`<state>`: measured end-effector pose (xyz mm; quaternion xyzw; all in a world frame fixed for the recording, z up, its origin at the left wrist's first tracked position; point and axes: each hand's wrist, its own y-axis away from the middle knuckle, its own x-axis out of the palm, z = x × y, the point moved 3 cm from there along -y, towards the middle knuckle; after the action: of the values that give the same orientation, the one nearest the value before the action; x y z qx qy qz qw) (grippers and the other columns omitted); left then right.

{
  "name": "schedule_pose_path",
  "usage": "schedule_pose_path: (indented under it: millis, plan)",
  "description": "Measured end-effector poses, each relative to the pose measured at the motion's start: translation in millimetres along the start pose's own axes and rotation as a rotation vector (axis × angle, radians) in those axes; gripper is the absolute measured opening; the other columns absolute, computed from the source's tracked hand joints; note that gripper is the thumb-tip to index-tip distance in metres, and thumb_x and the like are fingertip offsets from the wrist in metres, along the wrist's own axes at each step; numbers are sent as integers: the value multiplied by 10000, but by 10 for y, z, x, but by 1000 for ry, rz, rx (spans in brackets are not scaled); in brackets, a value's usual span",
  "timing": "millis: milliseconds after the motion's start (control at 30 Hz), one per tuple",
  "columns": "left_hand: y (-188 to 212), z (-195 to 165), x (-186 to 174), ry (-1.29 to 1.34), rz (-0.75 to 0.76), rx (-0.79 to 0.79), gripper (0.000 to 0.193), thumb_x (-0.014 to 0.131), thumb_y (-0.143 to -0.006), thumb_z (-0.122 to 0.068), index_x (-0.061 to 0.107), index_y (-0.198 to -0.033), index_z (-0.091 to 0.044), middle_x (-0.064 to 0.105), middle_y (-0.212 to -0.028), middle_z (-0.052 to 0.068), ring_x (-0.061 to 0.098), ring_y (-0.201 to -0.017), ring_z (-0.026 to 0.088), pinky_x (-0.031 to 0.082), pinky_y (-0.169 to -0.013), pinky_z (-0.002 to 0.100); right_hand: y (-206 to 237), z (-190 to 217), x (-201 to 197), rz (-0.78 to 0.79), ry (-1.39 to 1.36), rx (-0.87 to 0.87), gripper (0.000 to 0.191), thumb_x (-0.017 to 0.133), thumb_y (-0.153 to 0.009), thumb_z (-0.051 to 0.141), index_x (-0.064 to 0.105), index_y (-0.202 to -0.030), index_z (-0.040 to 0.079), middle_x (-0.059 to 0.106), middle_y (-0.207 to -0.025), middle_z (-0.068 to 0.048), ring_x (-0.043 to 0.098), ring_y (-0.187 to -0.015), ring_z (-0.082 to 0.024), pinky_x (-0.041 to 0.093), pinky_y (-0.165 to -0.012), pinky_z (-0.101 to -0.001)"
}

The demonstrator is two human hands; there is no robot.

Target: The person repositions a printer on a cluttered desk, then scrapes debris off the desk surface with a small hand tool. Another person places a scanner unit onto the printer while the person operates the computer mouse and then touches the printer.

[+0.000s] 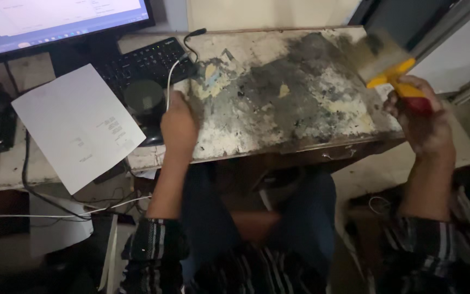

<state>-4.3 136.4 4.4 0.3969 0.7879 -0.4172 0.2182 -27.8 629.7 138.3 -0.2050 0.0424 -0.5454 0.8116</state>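
Being gripped in the right hand (422,117) is a yellow-handled paintbrush (390,68); the left hand (179,124), fingers curled, is being rested on the stained desk (278,103).

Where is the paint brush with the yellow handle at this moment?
In the head view, the brush is at the upper right, held up by the right hand above the right edge of the stained desk.

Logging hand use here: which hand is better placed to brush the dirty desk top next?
Probably the right hand: it already grips the yellow-handled brush, raised over the desk top's right edge. The left hand rests closed on the left part, with no tool visible.
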Motion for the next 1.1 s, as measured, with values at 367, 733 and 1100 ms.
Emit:
schedule_pose_path:
  millis: [367, 733, 1100]
  plan:
    - [108, -146, -167, 286, -157, 47, 529, 657, -883, -45, 479, -1378, 5, 668, -1045, 267, 667, -933, 477, 530, -798, 528, -538, -1556, 578, -76, -87, 242, 148, 732, -1004, 173, 591, -972, 142, 641, -847, 2, 638, -750, -139, 542, -664, -304]
    - [37, -24, 68, 64, -263, 164, 589, 630, -948, -108, 406, -1451, 103, 478, -1377, 394, 612, -1089, 517, 533, -920, 513, -1265, -1579, 392, -311, 462, -100, 291, 616, -1163, 370, 637, -1039, 108, 649, -1001, 23, 613, -929, -135, 531, -845, -344]
    - [106, -75, 321, 78, -48, 3, 682, 679, -916, -144, 393, -1481, 109, 461, -1406, 405, 631, -1097, 517, 560, -883, 482, -2081, -2237, 1106, 205, 701, -259, 62, 558, -1043, 66, 597, -996, 76, 666, -936, -20, 646, -874, -167, 517, -778, -299]
